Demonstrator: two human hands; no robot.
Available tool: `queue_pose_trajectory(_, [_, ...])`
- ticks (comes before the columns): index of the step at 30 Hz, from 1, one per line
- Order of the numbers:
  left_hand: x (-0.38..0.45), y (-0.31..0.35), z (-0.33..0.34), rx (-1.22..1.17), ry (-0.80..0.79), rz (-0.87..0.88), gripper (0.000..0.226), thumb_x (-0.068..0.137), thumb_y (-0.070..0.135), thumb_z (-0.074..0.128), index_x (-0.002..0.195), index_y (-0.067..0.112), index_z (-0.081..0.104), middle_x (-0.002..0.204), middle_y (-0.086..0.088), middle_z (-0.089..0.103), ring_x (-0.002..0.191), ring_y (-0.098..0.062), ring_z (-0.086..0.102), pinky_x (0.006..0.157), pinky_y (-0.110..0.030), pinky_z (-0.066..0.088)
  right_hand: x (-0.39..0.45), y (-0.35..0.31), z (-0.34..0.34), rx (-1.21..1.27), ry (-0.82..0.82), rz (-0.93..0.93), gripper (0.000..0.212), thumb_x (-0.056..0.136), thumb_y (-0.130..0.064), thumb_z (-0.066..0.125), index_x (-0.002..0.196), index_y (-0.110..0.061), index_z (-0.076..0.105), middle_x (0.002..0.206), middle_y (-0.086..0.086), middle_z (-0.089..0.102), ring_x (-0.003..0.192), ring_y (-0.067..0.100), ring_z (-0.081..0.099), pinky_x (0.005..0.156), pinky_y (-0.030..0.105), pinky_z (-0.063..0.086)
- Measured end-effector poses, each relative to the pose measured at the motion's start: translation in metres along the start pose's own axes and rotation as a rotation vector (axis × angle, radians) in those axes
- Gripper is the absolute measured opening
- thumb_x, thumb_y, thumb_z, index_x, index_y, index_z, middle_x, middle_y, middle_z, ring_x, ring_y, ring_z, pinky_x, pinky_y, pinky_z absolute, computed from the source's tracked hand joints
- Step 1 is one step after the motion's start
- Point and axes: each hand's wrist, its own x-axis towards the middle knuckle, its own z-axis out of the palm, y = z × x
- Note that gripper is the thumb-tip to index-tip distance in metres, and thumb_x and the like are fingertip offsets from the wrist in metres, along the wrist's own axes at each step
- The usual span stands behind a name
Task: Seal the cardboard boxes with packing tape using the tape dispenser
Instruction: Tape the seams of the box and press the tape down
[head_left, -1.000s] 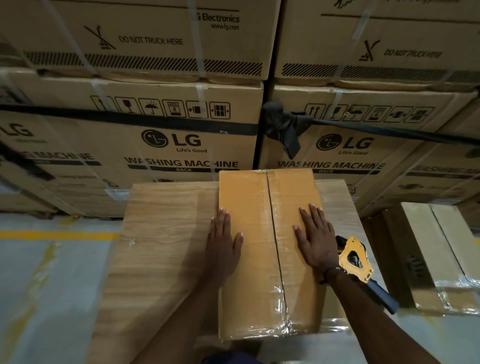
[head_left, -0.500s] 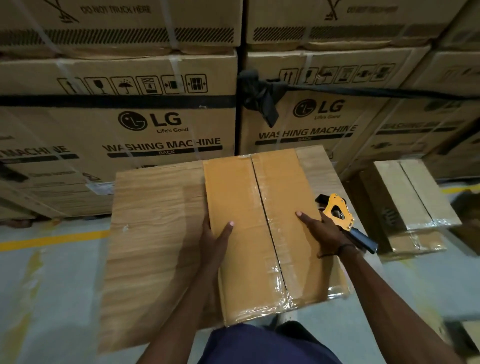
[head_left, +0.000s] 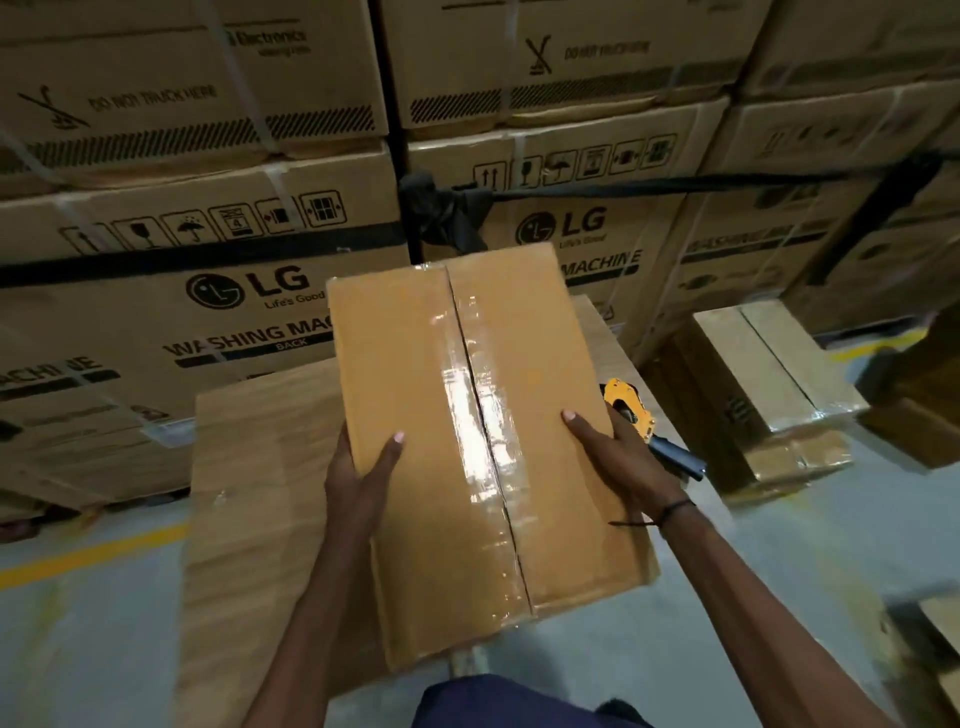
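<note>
box (head_left: 467, 441) now lifted, hands gripping sides

A rectangular orange-brown cardboard box (head_left: 457, 441) shows its top face, the two flaps meeting in a centre seam covered end to end by a glossy strip of clear packing tape (head_left: 470, 415). It is tilted, its far end raised. A yellow tape dispenser with a dark blue handle (head_left: 641, 421) lies just beside the box's right edge.
</note>
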Motion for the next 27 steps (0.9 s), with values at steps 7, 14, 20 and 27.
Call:
queue_pose_trajectory(7, [-0.041, 0.1, 0.059, -0.039, -0.057, 0.206, 0.06, 0.088, 0.052, 0.075, 0.14, 0.027, 0.058, 0.125, 0.008, 0.069, 0.109, -0.005, 0.066, 0.09, -0.03, 0.054, -0.042, -0.035, -0.093, 0.1, 0.106, -0.225, 0.067, 0.083, -0.07, 0.071, 0.141, -0.043, 0.051, 0.129, -0.012, 0.065, 0.116, 0.014, 0.064, 0.097, 0.043, 0.054])
queue_pose_trajectory(14, [-0.118, 0.153, 0.179, -0.097, -0.254, 0.263, 0.055, 0.087, 0.054, 0.075, 0.135, 0.035, 0.056, 0.12, 0.015, 0.069, 0.105, -0.001, 0.068, 0.088, -0.032, 0.056, -0.119, -0.003, -0.233, 0.16, 0.358, -0.325, 0.047, 0.085, -0.066, 0.073, 0.127, -0.05, 0.059, 0.12, -0.017, 0.07, 0.109, 0.006, 0.068, 0.092, 0.038, 0.058])
queue_pose_trajectory(20, [-0.199, 0.162, 0.298, -0.076, -0.453, 0.32, 0.064, 0.088, 0.052, 0.075, 0.144, 0.033, 0.052, 0.127, 0.013, 0.067, 0.109, -0.002, 0.066, 0.087, -0.028, 0.054, -0.184, 0.073, -0.348, 0.21, 0.54, -0.273, 0.052, 0.083, -0.07, 0.072, 0.128, -0.052, 0.056, 0.124, -0.018, 0.067, 0.116, 0.011, 0.065, 0.096, 0.04, 0.056])
queue_pose_trajectory(27, [-0.27, 0.149, 0.415, 0.016, -0.685, 0.281, 0.065, 0.086, 0.059, 0.074, 0.14, 0.027, 0.057, 0.126, 0.006, 0.069, 0.11, -0.013, 0.068, 0.086, -0.034, 0.055, -0.242, 0.169, -0.442, 0.26, 0.726, -0.14, 0.075, 0.079, -0.077, 0.071, 0.142, -0.04, 0.054, 0.13, -0.01, 0.068, 0.114, 0.018, 0.068, 0.099, 0.054, 0.056])
